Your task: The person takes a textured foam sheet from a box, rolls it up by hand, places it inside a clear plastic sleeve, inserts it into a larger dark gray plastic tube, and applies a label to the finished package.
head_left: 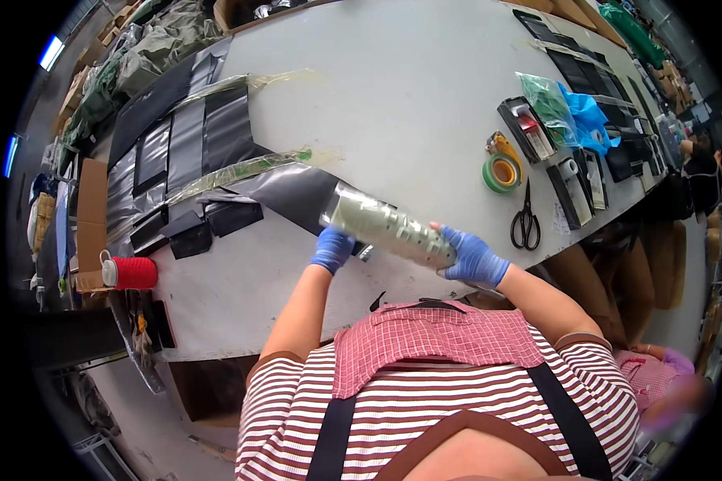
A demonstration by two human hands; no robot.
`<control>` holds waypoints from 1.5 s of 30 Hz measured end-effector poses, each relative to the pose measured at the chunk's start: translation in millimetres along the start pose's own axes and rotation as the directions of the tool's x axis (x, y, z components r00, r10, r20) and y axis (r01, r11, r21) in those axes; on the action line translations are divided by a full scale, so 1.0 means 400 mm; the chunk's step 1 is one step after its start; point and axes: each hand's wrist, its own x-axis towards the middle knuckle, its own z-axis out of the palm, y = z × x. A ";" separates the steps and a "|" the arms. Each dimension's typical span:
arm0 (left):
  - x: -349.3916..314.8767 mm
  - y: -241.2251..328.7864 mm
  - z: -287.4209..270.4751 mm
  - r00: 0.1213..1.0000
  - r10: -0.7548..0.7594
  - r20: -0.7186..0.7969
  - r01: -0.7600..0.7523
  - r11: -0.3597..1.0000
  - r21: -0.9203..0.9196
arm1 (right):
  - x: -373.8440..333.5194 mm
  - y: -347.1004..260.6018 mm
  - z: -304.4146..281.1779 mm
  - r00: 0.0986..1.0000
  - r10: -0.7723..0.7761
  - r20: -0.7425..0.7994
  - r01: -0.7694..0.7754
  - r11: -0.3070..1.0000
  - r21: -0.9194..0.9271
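Note:
Between my two blue-gloved hands is a long, pale green pack in clear plastic (pixel 393 230), held slanting over the table's front part. Rows of small light pieces with dark dots show on it; what they are I cannot make out. My left hand (pixel 334 249) is closed at the pack's left end, its fingers partly hidden beneath it. Around the right end my right hand (pixel 473 258) is wrapped. Just behind the left hand, a dark grey plastic sheet (pixel 293 192) reaches toward the pack.
Black and grey plastic pieces with clear tape strips cover the left of the white table (pixel 377 104). A red spool (pixel 135 272) stands at the left edge. To the right lie scissors (pixel 526 220), a tape dispenser (pixel 502 168), open black boxes (pixel 528 128) and a blue plastic bag (pixel 587 120).

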 end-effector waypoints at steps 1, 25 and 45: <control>-0.012 -0.065 0.017 0.990 0.118 -0.076 -0.120 0.992 -0.032 | -0.004 0.000 0.014 1.000 -0.020 0.016 0.020 1.000 0.005; -0.049 0.191 -0.072 0.958 0.113 -0.263 -0.004 0.925 0.381 | 0.011 -0.076 -0.075 0.848 0.329 0.417 -0.452 0.859 0.241; 0.094 0.114 -0.035 0.916 -0.387 -0.102 0.385 0.922 -0.046 | 0.130 -0.167 -0.014 0.941 0.295 0.163 -0.277 0.953 -0.126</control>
